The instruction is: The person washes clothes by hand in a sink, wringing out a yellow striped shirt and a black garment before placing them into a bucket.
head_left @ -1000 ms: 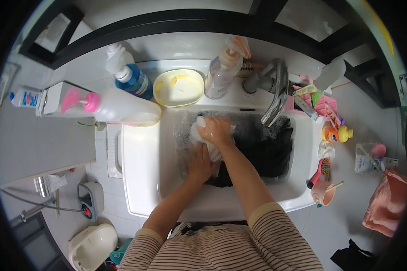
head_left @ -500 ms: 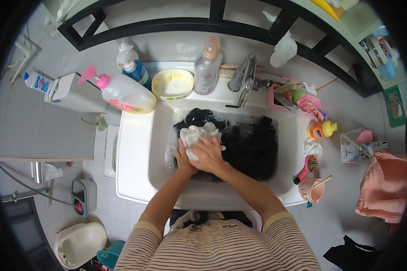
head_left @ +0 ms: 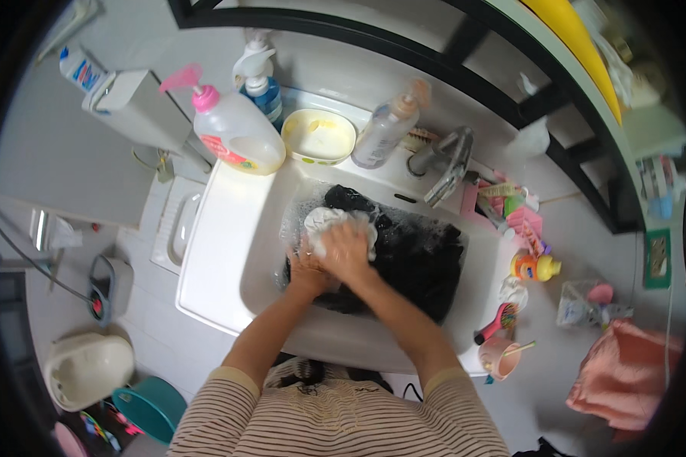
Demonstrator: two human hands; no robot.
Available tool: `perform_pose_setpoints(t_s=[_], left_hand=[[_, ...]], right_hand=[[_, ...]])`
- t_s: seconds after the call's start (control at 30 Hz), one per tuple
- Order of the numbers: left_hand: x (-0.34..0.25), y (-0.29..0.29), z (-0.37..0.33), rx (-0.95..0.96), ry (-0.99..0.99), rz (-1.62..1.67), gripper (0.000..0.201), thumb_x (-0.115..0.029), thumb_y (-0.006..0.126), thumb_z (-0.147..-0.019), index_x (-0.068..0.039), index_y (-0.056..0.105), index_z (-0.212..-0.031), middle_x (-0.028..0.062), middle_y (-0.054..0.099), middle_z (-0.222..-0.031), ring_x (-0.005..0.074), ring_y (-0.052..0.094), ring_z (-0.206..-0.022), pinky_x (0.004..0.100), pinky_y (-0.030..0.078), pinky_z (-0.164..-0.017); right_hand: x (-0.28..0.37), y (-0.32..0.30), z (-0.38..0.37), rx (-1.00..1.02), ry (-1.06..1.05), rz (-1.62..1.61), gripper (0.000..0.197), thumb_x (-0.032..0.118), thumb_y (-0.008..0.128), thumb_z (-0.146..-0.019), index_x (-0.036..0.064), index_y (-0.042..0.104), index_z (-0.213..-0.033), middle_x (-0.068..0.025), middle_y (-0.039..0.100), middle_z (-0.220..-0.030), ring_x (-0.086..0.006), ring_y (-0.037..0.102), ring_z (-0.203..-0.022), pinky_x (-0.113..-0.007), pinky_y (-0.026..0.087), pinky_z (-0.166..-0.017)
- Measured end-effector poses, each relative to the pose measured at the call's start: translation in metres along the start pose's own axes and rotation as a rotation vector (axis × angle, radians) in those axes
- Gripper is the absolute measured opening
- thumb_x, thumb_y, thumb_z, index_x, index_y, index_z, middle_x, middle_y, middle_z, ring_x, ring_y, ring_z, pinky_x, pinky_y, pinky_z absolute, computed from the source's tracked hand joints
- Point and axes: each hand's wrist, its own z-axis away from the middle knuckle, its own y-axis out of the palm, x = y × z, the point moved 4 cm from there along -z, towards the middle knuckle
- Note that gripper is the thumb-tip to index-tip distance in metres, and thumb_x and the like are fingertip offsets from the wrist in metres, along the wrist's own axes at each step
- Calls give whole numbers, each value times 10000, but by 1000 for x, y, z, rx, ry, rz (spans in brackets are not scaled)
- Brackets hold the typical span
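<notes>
A bunched white cloth (head_left: 325, 220) is between my two hands, over the left part of the white sink (head_left: 213, 259). My right hand (head_left: 346, 250) lies across the cloth and grips it, its fingers slightly blurred. Below and to the left, my left hand (head_left: 309, 271) is closed against the cloth's near side, with its fingers partly hidden. Dark wet clothes (head_left: 419, 266) lie in sudsy water beneath and to the right of my hands.
Along the sink's back stand a pink-pump bottle (head_left: 236, 133), a blue pump bottle (head_left: 264, 99), a soap dish (head_left: 318, 137), a clear pump bottle (head_left: 389, 129) and the faucet (head_left: 446, 164). A hairbrush (head_left: 498, 323) and pink cup (head_left: 501, 358) sit on the right rim.
The whole view has tilted, so the sink now slants down to the right. Both hands stay at the white cloth, and my right hand has shifted over it.
</notes>
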Motion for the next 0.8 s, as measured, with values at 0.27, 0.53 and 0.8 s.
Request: perform_pose_setpoints(t_s=[0.27,0.53,0.8], left_hand=[[-2,-7,-3,-142,58,69,917,-560,576,-753,-73,189,-1427,107,128,-1498,406,21,-1369,645,89,-1032],[-1,-10,5,208,-3,-115,839,-587,431,-823,-120,133,-1453,95,72,-1518,353,-36,-1387,616,13,-1051],[-6,3,5,-62,108,-5,810,-559,459,-827,-107,183,-1440,94,138,-1507,378,-28,-1380,645,-2,-1034]], right_hand=[[-33,36,-53,460,369,91,296,330,631,-722,104,570,-903,-102,560,-956,-245,569,-835,-398,476,-676],[-6,-5,13,257,-10,-80,507,233,741,-532,194,588,-1014,-11,521,-948,-246,512,-869,-388,484,-676],[-37,35,-8,377,260,25,256,319,648,-663,143,586,-839,-33,504,-872,-205,535,-848,-383,491,-646]])
